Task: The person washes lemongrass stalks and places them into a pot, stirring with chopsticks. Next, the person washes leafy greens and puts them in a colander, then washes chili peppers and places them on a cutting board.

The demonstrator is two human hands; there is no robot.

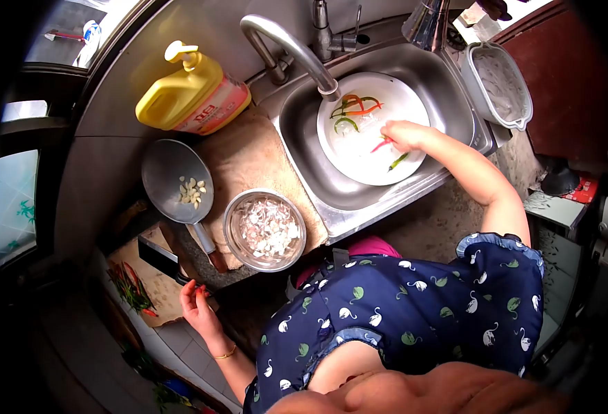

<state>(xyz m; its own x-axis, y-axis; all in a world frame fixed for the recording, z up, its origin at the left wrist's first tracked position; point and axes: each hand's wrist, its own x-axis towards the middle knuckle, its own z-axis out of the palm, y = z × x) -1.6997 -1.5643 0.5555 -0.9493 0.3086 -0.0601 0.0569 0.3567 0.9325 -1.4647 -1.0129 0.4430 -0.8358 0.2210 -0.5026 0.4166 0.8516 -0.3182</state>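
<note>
My right hand (405, 135) is over a round white plate (349, 155) in the sink. Its fingers are pinched on a red chili pepper (381, 145). Near them on the plate lie a green chili (398, 161) and several red and green chilies (359, 107), some curled. Down at the left, my left hand (200, 312) has its fingers closed round the dark handle of a cleaver (157, 257). The cleaver's wide blade is above a cutting board (169, 293), where a bunch of red and green chilies (133, 286) lies.
The steel faucet (286, 45) arches over the sink (300, 148). Left of it are a yellow pump bottle (193, 93), a grey long-handled pan (159, 169) with peeled garlic cloves, and a bowl (231, 241) of pale chopped pieces. A grey basket (524, 114) sits beyond the sink's right end.
</note>
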